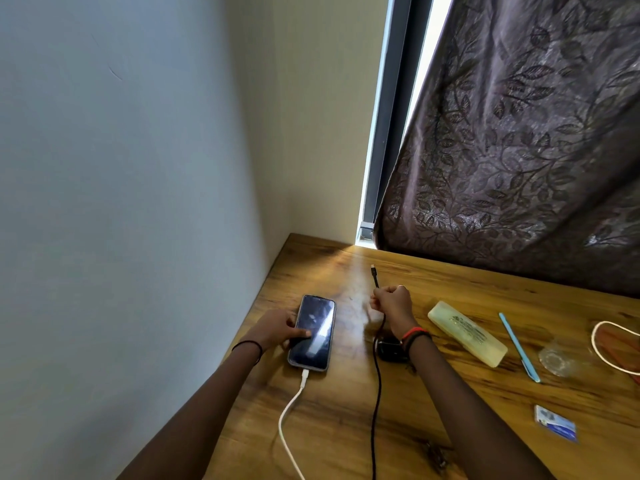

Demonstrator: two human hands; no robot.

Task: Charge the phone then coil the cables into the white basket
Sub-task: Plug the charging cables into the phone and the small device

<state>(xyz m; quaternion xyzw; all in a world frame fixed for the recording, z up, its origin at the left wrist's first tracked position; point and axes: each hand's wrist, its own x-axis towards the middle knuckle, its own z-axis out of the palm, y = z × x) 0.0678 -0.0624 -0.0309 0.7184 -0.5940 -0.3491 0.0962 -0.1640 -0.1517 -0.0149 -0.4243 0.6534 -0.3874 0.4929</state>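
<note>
The dark, flat phone (313,332) with its shiny glass front lies on the brown wooden table (346,427), close to the wall corner. A thin white rubbery cable (289,417) is plugged into its near end and runs toward the person. The left hand (277,330) holds the phone by its side, with the thumb lying on the screen. The right hand (393,303) is closed in a fist round a thin black braided cable (377,393). It grips just below the small plug, which sticks up out of the fist. The rest of that cable drops past a small black box (389,349) under the wrist.

I think both cables are light and floppy. They will bend any way you like, but they can spring open, so each loop needs holding while the next one is made. The best place to hold is the soft cord near the plug, not the tiny metal tip. The phone looks smooth and slippery, and its glass could crack. It will want a steady hand when the white plug comes out.

At the far right there is a white curved rim (593,341). I cannot tell if that is the white basket.
</note>
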